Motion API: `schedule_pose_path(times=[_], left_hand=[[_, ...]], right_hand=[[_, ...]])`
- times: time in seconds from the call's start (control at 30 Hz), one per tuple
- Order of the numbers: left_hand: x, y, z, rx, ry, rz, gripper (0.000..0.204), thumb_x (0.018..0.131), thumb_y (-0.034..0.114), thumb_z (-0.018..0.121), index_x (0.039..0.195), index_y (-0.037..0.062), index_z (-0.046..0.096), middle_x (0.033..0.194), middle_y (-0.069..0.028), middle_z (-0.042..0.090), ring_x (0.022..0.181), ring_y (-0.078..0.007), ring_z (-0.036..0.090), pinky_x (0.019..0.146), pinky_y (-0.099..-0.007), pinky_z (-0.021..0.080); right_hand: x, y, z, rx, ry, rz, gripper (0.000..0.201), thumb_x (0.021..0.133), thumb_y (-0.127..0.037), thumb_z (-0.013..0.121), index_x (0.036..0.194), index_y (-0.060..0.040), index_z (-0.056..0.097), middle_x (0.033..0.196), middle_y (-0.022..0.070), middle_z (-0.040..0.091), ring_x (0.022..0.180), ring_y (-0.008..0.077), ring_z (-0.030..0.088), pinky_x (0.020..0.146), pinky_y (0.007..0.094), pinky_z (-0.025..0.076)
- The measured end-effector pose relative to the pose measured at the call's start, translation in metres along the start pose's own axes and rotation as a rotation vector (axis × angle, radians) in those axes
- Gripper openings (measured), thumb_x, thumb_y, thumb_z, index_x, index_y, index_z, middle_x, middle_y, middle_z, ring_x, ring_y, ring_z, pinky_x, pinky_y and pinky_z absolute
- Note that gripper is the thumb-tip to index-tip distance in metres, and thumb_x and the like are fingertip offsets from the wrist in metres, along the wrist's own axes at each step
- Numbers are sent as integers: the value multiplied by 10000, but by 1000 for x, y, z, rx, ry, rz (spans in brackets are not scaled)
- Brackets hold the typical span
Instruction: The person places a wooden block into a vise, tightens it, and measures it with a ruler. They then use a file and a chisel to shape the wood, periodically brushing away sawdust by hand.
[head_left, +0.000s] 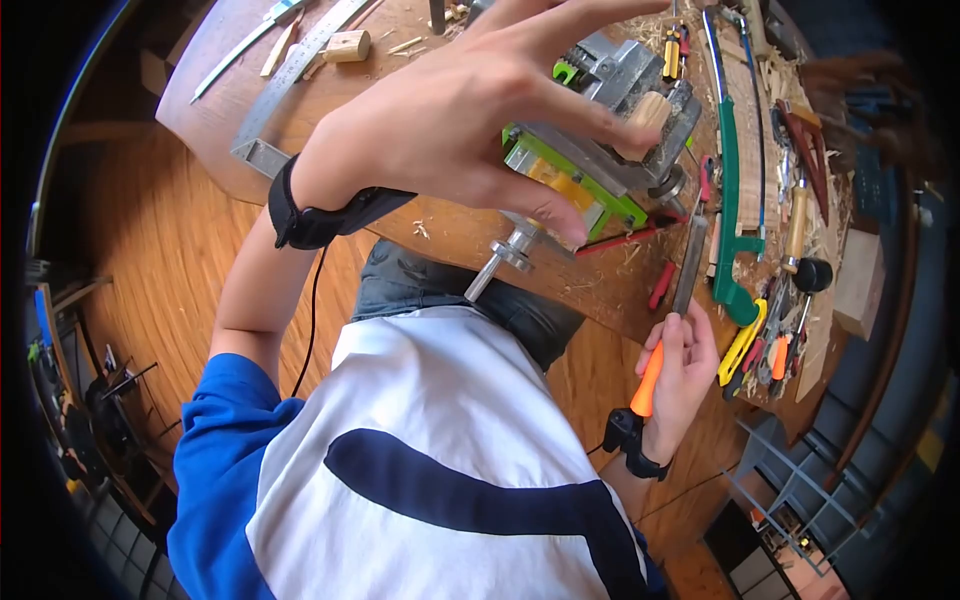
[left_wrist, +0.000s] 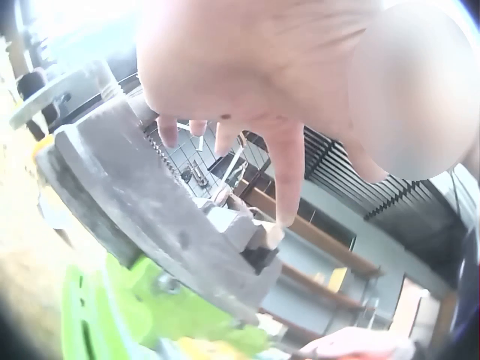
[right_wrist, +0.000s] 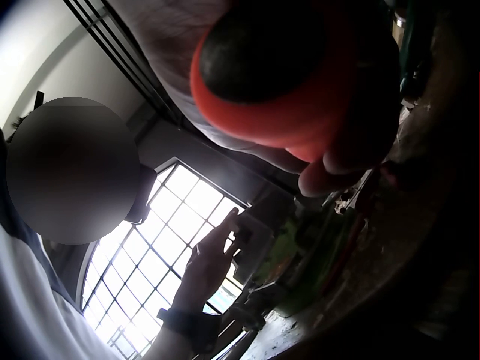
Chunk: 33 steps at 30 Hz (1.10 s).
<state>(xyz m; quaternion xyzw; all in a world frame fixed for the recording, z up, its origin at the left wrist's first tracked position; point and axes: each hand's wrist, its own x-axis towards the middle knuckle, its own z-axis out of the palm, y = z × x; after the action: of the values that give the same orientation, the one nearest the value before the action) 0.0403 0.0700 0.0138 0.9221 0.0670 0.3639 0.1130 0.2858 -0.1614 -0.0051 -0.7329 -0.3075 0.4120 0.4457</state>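
Observation:
A short wooden piece (head_left: 648,122) sits in the jaws of a grey and green bench vise (head_left: 600,190). Over the vise my left hand (head_left: 450,115) spreads its fingers, one fingertip at the wooden piece. From the left wrist, that finger of the left hand (left_wrist: 247,67) reaches down to the wood (left_wrist: 270,234) at the end of the vise (left_wrist: 172,217). My right hand (head_left: 684,370) grips the orange handle (head_left: 650,380) of a file, its metal blade (head_left: 690,265) pointing away from me. The handle's butt (right_wrist: 262,67) fills the top of the right wrist view.
On the bench (head_left: 400,215) lie a metal square (head_left: 275,100) and a loose wooden cylinder (head_left: 347,46) at the left. Right of the vise are a green-handled saw (head_left: 730,190), a yellow cutter (head_left: 743,343), a wooden block (head_left: 858,283) and several other tools among shavings.

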Motion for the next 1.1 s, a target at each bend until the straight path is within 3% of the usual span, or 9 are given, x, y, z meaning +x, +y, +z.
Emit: schedule_pose_path(times=[0.07,0.2,0.43,0.47,0.6,0.7,0.9,1.03,1.1], left_hand=[[-6,-23,-2,-132,19,165,769,713,557,798,1347,159,623,1567,-322,191,1429,-504,178,1117,-648,190],[-3,-7,12,-27,112,-104,660,732,512,805,1287,182,671,1564,-308,207,1417,-504,208,1114,-653,195],[1,-15,8,91,93,-1,709,732,511,803,1329,168,634,1553,-301,225,1398,-525,219,1084,-658,272],[-2,-2,7,200,-35,-156,718,727,515,804,1329,162,634,1552,-299,234,1395,-520,230,1087,-654,269],[-3,-19,-14,83,-74,112,799,739,519,790,1442,258,514,1566,-293,191,1396,-533,213,1082,-673,257],[1,-16,7,172,10,-5,778,746,520,785,1434,270,519,1569,-304,170,1404,-534,207,1075,-678,265],[13,21,-21,277,-280,-434,828,743,606,743,1450,247,500,1567,-314,161,1429,-525,165,1068,-676,288],[7,-3,-9,331,-156,19,831,754,579,747,1465,249,473,1574,-302,151,1429,-520,165,1052,-693,296],[8,17,-19,367,-211,-278,807,756,574,748,1450,250,494,1577,-291,166,1434,-512,154,1060,-689,291]], right_hand=[[-2,2,-1,-13,15,8,312,996,-93,551,1268,58,524,689,41,575,494,76,519,443,204,392],[-4,4,-3,-1,29,-10,322,995,-92,549,1274,67,514,682,45,574,492,80,520,442,211,397],[-7,5,-10,-14,45,-16,330,993,-88,550,1279,72,508,687,53,579,493,85,526,443,217,410],[-7,5,-9,-16,50,-12,330,993,-87,550,1279,72,507,687,54,579,494,86,527,443,218,411],[-9,4,-10,-1,52,-16,332,992,-86,551,1281,71,507,688,52,577,493,87,528,440,219,412],[-10,5,-10,-4,54,-10,335,991,-88,553,1283,71,506,688,52,576,493,87,527,441,218,413],[-11,3,-6,1,41,-2,331,993,-96,552,1280,66,513,694,50,578,498,85,527,443,216,416],[-9,4,-5,-2,34,4,321,995,-96,549,1274,59,522,697,48,578,499,85,528,444,215,416],[-10,4,-4,-3,35,11,317,995,-97,547,1272,57,526,696,48,578,499,85,527,445,214,415]])
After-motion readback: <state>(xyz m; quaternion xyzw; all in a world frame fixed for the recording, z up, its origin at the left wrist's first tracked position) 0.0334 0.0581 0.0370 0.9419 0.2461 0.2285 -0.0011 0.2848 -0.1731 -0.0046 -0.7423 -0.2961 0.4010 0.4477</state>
